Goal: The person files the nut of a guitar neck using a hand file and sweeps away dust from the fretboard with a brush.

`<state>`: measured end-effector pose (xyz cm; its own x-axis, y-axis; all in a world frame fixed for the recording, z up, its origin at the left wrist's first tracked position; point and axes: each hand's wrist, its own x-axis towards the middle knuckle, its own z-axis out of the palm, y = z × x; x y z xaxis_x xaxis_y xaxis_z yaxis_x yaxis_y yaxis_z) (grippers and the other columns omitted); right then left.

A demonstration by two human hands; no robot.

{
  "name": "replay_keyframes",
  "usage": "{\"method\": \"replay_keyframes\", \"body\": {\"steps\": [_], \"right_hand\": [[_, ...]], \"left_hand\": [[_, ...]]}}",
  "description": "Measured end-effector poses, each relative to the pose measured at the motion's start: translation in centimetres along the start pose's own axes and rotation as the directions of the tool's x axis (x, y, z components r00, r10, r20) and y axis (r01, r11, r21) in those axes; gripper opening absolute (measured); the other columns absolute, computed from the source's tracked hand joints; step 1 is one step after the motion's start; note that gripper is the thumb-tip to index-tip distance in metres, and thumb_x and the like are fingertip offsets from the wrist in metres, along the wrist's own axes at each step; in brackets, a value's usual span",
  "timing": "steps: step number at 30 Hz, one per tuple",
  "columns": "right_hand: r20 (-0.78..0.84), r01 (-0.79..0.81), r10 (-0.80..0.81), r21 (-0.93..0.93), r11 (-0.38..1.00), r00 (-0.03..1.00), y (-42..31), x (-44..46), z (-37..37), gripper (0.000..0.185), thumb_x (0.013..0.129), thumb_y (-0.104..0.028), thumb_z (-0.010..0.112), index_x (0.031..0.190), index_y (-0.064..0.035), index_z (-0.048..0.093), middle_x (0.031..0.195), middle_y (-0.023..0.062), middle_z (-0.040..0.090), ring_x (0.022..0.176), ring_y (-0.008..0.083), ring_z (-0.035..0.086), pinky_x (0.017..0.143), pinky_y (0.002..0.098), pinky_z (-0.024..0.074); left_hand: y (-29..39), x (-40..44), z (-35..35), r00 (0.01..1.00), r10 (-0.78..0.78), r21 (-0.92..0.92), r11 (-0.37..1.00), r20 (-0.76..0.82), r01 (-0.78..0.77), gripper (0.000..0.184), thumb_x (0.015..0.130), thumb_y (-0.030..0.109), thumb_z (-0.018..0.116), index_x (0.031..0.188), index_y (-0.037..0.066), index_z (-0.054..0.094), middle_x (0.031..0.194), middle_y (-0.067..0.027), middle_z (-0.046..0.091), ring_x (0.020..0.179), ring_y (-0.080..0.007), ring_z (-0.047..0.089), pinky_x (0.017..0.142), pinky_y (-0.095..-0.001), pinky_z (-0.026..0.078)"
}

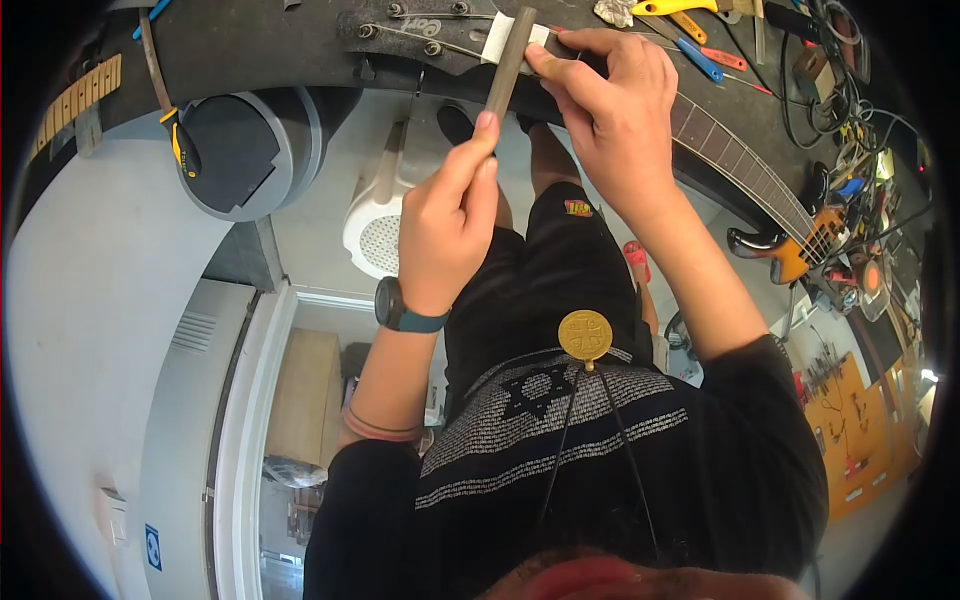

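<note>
A flat dark grey bar, file-like in shape [511,62], slants up across the neck end of an electric bass. My left hand [450,215], with a watch on its wrist, is closed around the bar's near end, index finger stretched along it. Under the bar lies a small white piece like paper or tape [494,40], beside the dark headstock [410,32] with its tuning posts. My right hand [625,105] is bent with its thumb tip against the white piece and the bar's edge. Its fingers curl over the neck, and what they grip is hidden.
The bass's fretboard [745,165] runs right to its sunburst body [790,250]. Screwdrivers [700,60] and tangled cables [850,130] cover the bench's right side. A yellow-black screwdriver [180,145] and a fretted neck piece [80,100] are left. A white stool [378,235] stands below.
</note>
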<state>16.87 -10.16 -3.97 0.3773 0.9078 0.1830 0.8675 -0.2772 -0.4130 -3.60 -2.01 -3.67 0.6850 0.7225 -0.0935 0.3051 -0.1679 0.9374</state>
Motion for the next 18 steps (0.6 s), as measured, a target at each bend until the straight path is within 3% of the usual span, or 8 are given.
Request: {"method": "replay_keyframes", "body": {"steps": [3, 4, 10, 12, 14, 16, 18], "right_hand": [[0.004, -0.015, 0.015, 0.002, 1.000, 1.000, -0.5, 0.2, -0.3, 0.034, 0.093, -0.013, 0.087, 0.124, -0.0260, 0.087, 0.128, -0.0014, 0.075, 0.118, 0.0259, 0.065, 0.109, 0.0451, 0.0433], [0.004, -0.016, 0.016, -0.008, 1.000, 1.000, -0.5, 0.2, -0.3, 0.034, 0.093, -0.013, 0.087, 0.124, -0.0260, 0.087, 0.128, -0.0013, 0.075, 0.118, 0.0258, 0.065, 0.109, 0.0451, 0.0434], [-0.042, 0.014, -0.013, 0.023, 1.000, 0.999, 0.1, 0.1, 0.4, 0.034, 0.091, -0.014, 0.086, 0.121, -0.0284, 0.086, 0.123, -0.0014, 0.072, 0.113, 0.0262, 0.065, 0.111, 0.0492, 0.0431], [-0.036, 0.010, -0.009, 0.015, 1.000, 0.999, 0.2, 0.1, 0.3, 0.034, 0.091, -0.013, 0.086, 0.121, -0.0284, 0.086, 0.123, -0.0011, 0.072, 0.113, 0.0263, 0.065, 0.111, 0.0494, 0.0430], [-0.033, 0.010, -0.009, 0.010, 1.000, 0.999, -0.1, 0.0, 0.2, 0.034, 0.091, -0.012, 0.086, 0.121, -0.0284, 0.086, 0.124, -0.0010, 0.072, 0.113, 0.0264, 0.065, 0.111, 0.0495, 0.0430], [-0.032, 0.020, -0.020, 0.008, 1.000, 0.999, -0.1, 0.2, 0.0, 0.034, 0.091, -0.012, 0.085, 0.121, -0.0285, 0.086, 0.124, -0.0010, 0.072, 0.113, 0.0264, 0.065, 0.112, 0.0495, 0.0431], [-0.031, 0.018, -0.017, 0.021, 1.000, 0.999, -0.1, 0.2, 0.2, 0.034, 0.091, -0.012, 0.085, 0.121, -0.0288, 0.086, 0.124, -0.0008, 0.072, 0.113, 0.0270, 0.065, 0.112, 0.0497, 0.0431]], "left_hand": [[-0.5, 4.9, 1.7, 1.000, 0.024, -0.050, 0.998, -0.007, -0.024, 0.035, 0.109, 0.001, 0.069, 0.144, 0.003, 0.073, 0.113, -0.0272, 0.080, 0.079, -0.0343, 0.081, 0.069, -0.0378, 0.060], [0.3, 6.8, 1.8, 0.995, -0.081, -0.021, 0.996, 0.060, 0.083, 0.035, 0.109, 0.003, 0.069, 0.144, 0.003, 0.073, 0.110, -0.0280, 0.080, 0.080, -0.0382, 0.081, 0.069, -0.0390, 0.060], [-0.7, 0.4, 0.5, 0.996, 0.074, -0.023, 0.997, -0.045, -0.075, 0.038, 0.110, 0.000, 0.065, 0.147, 0.005, 0.073, 0.115, -0.0237, 0.082, 0.076, -0.0261, 0.080, 0.065, -0.0380, 0.058], [-0.9, 1.0, 1.0, 1.000, 0.008, -0.071, 0.997, -0.023, -0.009, 0.037, 0.110, 0.001, 0.066, 0.147, 0.005, 0.073, 0.108, -0.0238, 0.082, 0.073, -0.0246, 0.079, 0.064, -0.0368, 0.057], [-0.6, 5.8, 2.2, 1.000, -0.026, -0.095, 0.995, -0.008, 0.026, 0.034, 0.110, 0.003, 0.068, 0.144, 0.006, 0.074, 0.088, -0.0247, 0.074, 0.067, -0.0289, 0.076, 0.061, -0.0377, 0.055], [0.2, 6.6, 1.9, 0.998, -0.065, -0.085, 0.994, 0.023, 0.067, 0.034, 0.110, 0.002, 0.068, 0.143, 0.006, 0.074, 0.098, -0.0254, 0.078, 0.073, -0.0327, 0.079, 0.064, -0.0380, 0.057], [-0.7, 2.5, 1.4, 0.998, 0.037, -0.062, 0.997, -0.043, -0.039, 0.035, 0.109, 0.000, 0.068, 0.144, 0.004, 0.074, 0.117, -0.0243, 0.082, 0.084, -0.0330, 0.084, 0.070, -0.0376, 0.061]]}}
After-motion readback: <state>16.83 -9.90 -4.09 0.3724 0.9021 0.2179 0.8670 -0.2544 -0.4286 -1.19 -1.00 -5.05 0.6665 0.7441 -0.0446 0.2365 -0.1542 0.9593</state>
